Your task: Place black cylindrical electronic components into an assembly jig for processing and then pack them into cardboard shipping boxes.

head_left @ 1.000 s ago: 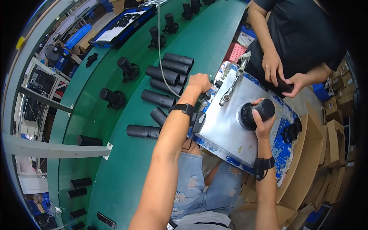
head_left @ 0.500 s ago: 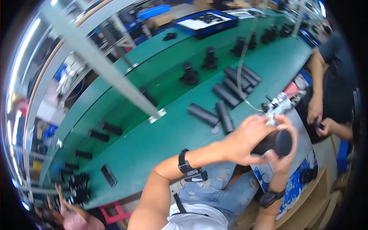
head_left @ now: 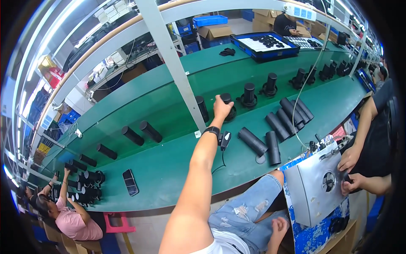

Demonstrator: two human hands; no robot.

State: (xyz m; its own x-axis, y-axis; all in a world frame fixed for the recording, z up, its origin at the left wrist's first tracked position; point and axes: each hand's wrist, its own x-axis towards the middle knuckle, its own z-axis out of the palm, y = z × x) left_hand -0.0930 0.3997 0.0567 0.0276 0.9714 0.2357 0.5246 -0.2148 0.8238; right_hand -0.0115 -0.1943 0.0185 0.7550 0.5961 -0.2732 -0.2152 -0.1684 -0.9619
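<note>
My left arm stretches forward over the green bench. At its end my left hand [head_left: 220,109] is closed around a black cylinder with a flanged base [head_left: 226,99], which stands upright on the green conveyor belt [head_left: 177,122]. The hand hides part of that cylinder. Just right of it stands a similar flanged cylinder [head_left: 249,95], and a plain black tube [head_left: 202,109] is on its left. Low by my thigh, my right hand [head_left: 278,230] has loosely bent fingers, with nothing visible in them.
Several loose black tubes [head_left: 277,126] lie on the bench at right. A metal box fixture [head_left: 313,186] stands beside my knee, with a co-worker's hands [head_left: 350,163] at its far side. A grey post [head_left: 173,63] rises left of my hand. A phone [head_left: 130,183] lies at left.
Both hands were together around a black cylindrical part over the fixture. My left hand has moved far left to the belt; the right has dropped toward my lap. The view has turned.
</note>
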